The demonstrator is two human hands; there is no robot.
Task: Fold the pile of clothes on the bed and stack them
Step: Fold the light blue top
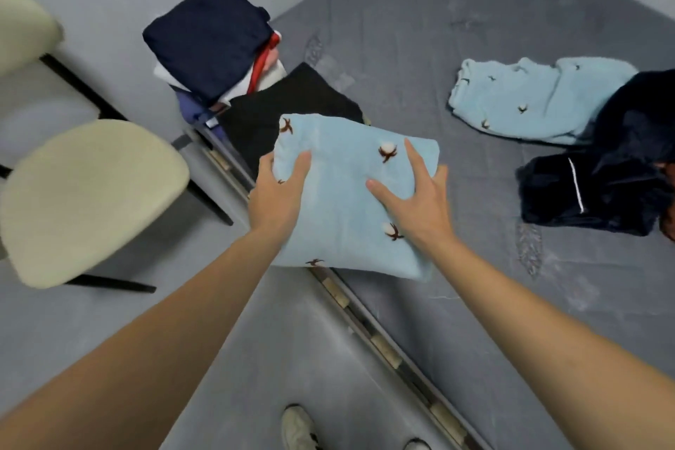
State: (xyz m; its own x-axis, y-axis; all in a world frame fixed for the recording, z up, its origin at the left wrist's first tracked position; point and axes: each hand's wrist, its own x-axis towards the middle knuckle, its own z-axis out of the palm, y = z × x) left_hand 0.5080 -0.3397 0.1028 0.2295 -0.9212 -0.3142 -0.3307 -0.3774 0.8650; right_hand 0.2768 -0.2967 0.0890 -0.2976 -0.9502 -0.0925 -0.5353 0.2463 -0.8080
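Left hand (pixel 279 190) grips folded pale-blue cotton-print fleece (pixel 347 201); right hand (pixel 420 201) spread flat on top. Overhanging bed edge (pixel 365 321), fold may slip open.

I can read no text, brand, number or sign anywhere from my seat. The folded light-blue garment (pixel 350 194) carries only a pattern of small cotton bolls, no lettering, and the second light-blue garment (pixel 529 99) on the bed (pixel 475 29) shows the same motif. A small tag (pixel 210 122) hangs from the stack of folded clothes (pixel 215 51), but it is too small and blurred for me to make out (it could be a care label, I cannot tell). The dark garment (pixel 584 190) has a white stripe, not writing.
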